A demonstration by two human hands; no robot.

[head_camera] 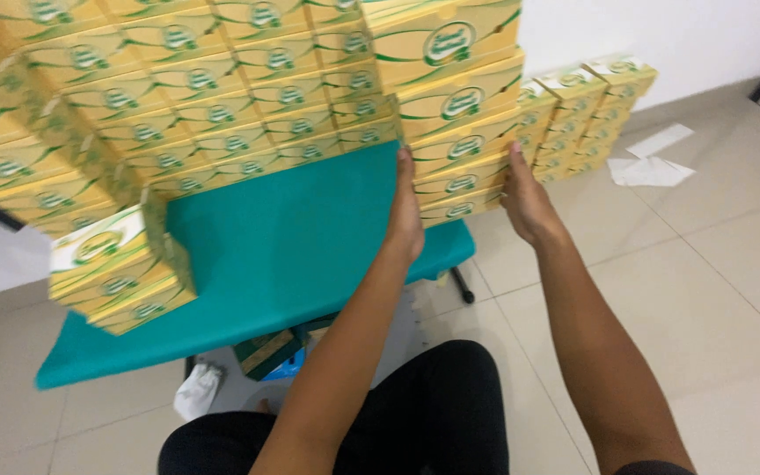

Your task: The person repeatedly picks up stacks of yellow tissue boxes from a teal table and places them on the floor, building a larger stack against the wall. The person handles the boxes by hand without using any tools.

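Observation:
A tall stack of flat yellow boxes [459, 132] with green oval marks stands at the right end of a teal table [292, 255]. My left hand [405, 211] presses flat against the stack's left side. My right hand [525, 198] presses against its right side, so the stack is clamped between both palms. More yellow boxes of the same kind are piled in rows [204, 97] along the back of the table. A short stack [116, 273] sits at the table's near left.
Another pile of yellow boxes [587, 114] stands on the tiled floor at the right, by a white wall. White paper sheets [653, 158] lie on the floor. Under the table are a box [266, 352] and crumpled white cloth [197, 391].

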